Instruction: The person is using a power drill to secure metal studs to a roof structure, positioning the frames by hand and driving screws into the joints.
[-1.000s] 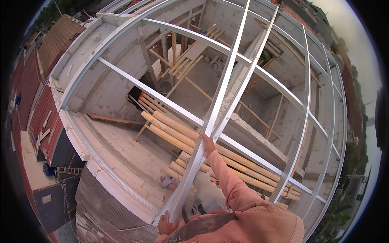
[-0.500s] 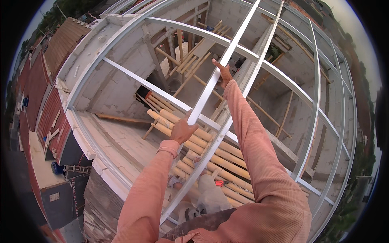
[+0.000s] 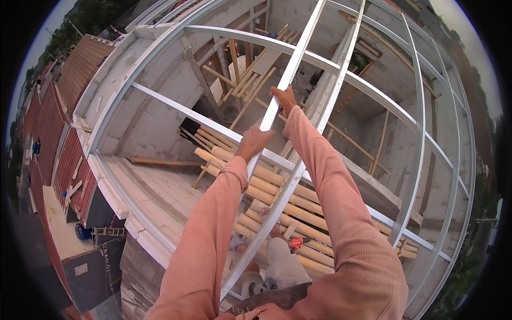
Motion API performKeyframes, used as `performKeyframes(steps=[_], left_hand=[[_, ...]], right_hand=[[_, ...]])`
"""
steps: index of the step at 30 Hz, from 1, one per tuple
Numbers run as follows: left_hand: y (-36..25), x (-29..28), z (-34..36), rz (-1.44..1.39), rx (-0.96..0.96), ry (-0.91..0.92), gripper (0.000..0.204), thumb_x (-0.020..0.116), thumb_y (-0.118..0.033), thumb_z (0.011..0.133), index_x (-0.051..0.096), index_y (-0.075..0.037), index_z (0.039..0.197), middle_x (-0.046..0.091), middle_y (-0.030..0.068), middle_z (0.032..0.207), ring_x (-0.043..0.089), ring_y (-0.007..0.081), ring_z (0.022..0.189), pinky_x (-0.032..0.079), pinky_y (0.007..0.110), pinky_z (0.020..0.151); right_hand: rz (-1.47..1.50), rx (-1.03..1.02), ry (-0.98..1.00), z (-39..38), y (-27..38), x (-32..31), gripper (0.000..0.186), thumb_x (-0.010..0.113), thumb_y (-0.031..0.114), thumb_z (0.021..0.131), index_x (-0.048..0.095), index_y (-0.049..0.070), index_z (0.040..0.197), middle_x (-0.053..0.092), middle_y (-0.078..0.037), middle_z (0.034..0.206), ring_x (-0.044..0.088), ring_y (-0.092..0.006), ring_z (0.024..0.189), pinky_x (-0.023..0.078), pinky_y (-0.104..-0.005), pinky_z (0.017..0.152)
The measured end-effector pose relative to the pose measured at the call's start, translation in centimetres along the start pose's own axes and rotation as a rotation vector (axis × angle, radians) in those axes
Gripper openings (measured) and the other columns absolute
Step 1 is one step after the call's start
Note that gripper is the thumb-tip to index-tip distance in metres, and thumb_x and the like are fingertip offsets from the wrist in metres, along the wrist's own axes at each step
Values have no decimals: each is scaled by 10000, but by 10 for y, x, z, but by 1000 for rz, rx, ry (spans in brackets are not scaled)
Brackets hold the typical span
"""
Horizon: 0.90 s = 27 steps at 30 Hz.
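Observation:
Both my hands are on one long, silvery-white metal beam that slopes from the top of the view down toward me. My left hand grips it near its close end, by a metal crossbar. A little farther along, my right hand has its fingers round the same beam, thumb on the upper side. The close end of the beam shows just beside my left wrist. To the right runs another long metal beam, apart from my right hand.
Below me lies a platform of bamboo poles, with a red-and-black power tool by my knee. Grey block walls enclose rooms beneath the frame. More metal beams curve along the right. Red roofs lie beyond the left edge.
My left hand has slid forward along the beam, closer to my right hand, leaving the beam's end behind it. The right hand stays on the beam. The view has shifted slightly.

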<state>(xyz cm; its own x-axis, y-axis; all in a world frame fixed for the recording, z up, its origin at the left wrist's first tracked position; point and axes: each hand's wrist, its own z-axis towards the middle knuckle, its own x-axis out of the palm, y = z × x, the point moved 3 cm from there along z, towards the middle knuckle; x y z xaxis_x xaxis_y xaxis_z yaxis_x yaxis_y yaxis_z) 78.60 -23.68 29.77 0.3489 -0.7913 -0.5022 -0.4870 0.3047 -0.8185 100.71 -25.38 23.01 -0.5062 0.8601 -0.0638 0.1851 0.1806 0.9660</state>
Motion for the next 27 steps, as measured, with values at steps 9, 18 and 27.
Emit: performKeyframes(steps=[9,18,27], left_hand=[[10,-23,1,35,-24,11,696,656,-406,823,533,-132,1450,700,276,1161,655,476,1106,510,484,965],[2,-39,-2,113,-64,65,779,634,-412,826,467,-84,1513,663,328,1218,642,478,1144,489,482,1006],[89,-93,38,69,-130,36,682,659,-483,795,637,-115,1369,697,242,1229,665,413,1143,496,439,999]], right_hand=[[54,81,124,-20,33,21,716,765,162,741,390,-48,1314,628,-208,1053,678,-277,829,597,-439,675],[123,42,106,-2,11,30,706,761,150,706,418,-80,1278,636,-201,1015,664,-263,732,592,-408,621],[114,250,191,-42,20,90,1128,757,471,871,26,30,1609,260,-330,1592,343,-511,1446,307,-659,1138]])
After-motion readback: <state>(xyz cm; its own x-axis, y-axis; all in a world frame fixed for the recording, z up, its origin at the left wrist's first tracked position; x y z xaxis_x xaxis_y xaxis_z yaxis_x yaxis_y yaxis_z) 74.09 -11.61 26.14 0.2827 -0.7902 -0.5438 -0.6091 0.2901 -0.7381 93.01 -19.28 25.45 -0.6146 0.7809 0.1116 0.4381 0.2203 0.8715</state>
